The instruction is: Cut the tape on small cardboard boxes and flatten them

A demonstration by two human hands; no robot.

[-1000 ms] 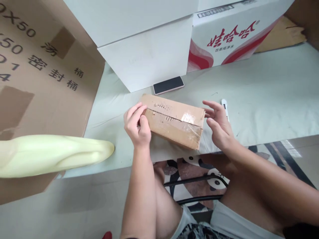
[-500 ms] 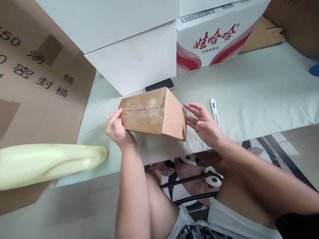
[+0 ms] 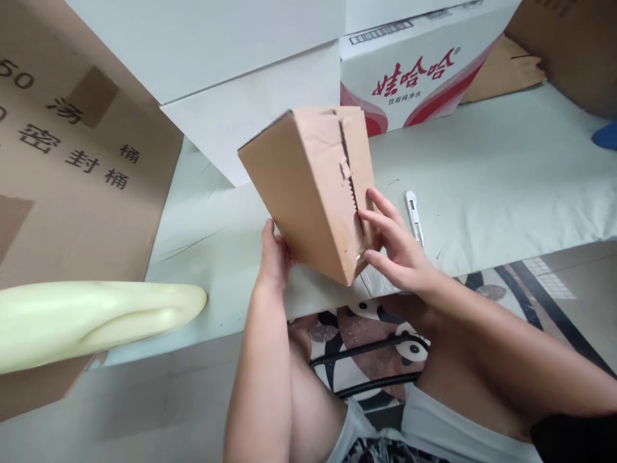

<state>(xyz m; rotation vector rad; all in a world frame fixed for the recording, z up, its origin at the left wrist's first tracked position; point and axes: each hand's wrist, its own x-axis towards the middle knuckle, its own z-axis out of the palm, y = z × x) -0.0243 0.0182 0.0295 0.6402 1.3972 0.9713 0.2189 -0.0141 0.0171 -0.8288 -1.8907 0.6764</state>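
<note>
A small brown cardboard box [image 3: 308, 186] is held tilted above the table, one corner pointing down toward me. My left hand [image 3: 276, 254] grips it low on its left side, with the thumb showing and the other fingers mostly hidden behind the box. On the right face runs a dark seam with a ragged strip of tape along it. My right hand [image 3: 395, 241] has its fingers spread and bent against that face, with fingertips at the seam and near the lower corner. A white utility knife [image 3: 413, 217] lies on the table just beyond my right hand.
White cartons [image 3: 260, 112] and a red-printed water carton [image 3: 414, 83] stand along the back of the pale-green-covered table [image 3: 506, 173]. A large brown carton [image 3: 91, 212] is at left. A pale yellow rounded object [image 3: 120, 315] juts in before it. A blue object [image 3: 605, 135] sits far right.
The box has been turned and raised so its narrow seamed face now faces right. My right hand has come onto that face. My left hand has shifted right and beneath the side.
</note>
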